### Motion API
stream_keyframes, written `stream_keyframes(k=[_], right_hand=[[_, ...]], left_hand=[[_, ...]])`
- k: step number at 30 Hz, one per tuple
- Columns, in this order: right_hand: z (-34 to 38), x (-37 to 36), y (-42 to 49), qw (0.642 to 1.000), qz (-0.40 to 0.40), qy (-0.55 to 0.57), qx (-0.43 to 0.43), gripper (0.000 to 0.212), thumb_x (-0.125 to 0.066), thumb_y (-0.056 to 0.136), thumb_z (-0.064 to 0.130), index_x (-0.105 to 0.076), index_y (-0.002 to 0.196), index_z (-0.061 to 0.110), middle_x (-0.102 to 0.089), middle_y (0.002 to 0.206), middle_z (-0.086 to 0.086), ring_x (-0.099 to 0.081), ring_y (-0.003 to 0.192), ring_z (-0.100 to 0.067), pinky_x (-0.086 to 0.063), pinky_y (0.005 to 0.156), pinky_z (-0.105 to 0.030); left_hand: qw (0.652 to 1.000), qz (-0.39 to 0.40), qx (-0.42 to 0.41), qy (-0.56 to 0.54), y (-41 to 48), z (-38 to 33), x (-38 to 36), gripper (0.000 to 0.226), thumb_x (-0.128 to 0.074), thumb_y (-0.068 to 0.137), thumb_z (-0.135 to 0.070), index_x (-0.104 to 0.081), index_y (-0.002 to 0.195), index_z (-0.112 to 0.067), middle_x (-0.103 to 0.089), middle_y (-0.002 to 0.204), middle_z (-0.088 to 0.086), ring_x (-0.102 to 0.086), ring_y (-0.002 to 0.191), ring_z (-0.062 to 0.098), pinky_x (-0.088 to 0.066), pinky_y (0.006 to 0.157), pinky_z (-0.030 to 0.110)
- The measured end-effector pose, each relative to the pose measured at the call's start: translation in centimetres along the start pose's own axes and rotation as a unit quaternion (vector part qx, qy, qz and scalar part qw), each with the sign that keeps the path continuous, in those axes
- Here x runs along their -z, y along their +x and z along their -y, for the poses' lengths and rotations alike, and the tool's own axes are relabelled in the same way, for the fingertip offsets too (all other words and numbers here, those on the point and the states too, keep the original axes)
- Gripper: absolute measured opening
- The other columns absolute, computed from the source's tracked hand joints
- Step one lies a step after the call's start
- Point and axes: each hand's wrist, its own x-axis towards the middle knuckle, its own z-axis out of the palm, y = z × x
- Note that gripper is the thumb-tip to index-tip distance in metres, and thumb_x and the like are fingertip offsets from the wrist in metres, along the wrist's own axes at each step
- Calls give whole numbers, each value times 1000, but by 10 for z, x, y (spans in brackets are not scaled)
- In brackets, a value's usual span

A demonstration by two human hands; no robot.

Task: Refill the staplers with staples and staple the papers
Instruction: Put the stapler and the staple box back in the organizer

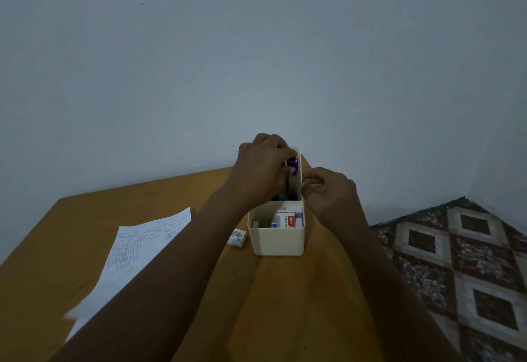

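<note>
A cream plastic organizer box [278, 240] stands on the brown table [256, 304] near its far edge. My left hand [261, 170] reaches into the box's far compartment and grips a purple stapler [293, 165]. My right hand [330, 193] pinches the box's right wall with its fingers curled. The near compartment holds staple boxes [286, 219], one white and red and marked STAPLES. A small open staple box [238, 237] lies on the table just left of the organizer. Printed papers [134, 256] lie spread at the left.
A pale wall rises right behind the table. On the right, past the table edge, is a floor with a brown and beige diamond pattern [470, 261]. My forearms cross the table's middle.
</note>
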Motion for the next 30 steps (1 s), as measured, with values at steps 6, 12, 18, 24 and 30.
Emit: stream_keyframes(k=[6, 12, 18, 24, 30], right_hand=[[7, 2, 1, 997, 45, -29, -59, 26, -61, 87, 7, -61, 110, -5, -65, 102, -15, -57, 89, -26, -41, 87, -23], [33, 5, -11, 996, -40, -35, 71, 15, -64, 82, 0, -64, 96, -6, -67, 89, -20, -62, 78, -29, -50, 79, -29], [68, -27, -22, 990, 87, -44, 107, 8, -56, 88, 11, -63, 89, 12, -65, 83, -2, -58, 74, -12, -52, 69, -27], [87, -78, -40, 967, 226, -81, 89, 14, -57, 89, 15, -62, 102, 14, -66, 100, -4, -58, 87, -15, -50, 79, -27], [88, -123, -55, 946, 269, -176, 48, 42, -58, 89, 20, -46, 129, 17, -54, 128, -3, -50, 113, -20, -41, 99, -33]], left_hand=[[1000, 10, -10, -2, -1, -1, 0, 34, -55, 94, -19, -60, 128, -18, -55, 132, 5, -39, 126, 22, -35, 100, 36], [993, -25, 22, -109, -25, 20, 16, 45, -55, 92, -10, -51, 136, -17, -53, 133, 9, -43, 122, 24, -35, 95, 30], [985, -20, 111, -132, -81, 66, 30, 40, -55, 93, -7, -55, 131, -18, -55, 131, 7, -47, 121, 23, -34, 92, 25], [975, 54, 180, -115, -150, 117, 31, 36, -56, 94, -13, -57, 129, -17, -56, 135, 3, -48, 125, 21, -32, 98, 24], [959, 182, 186, -113, -200, 148, 25, 48, -57, 93, -30, -45, 140, -29, -42, 148, -4, -36, 137, 14, -28, 108, 26]])
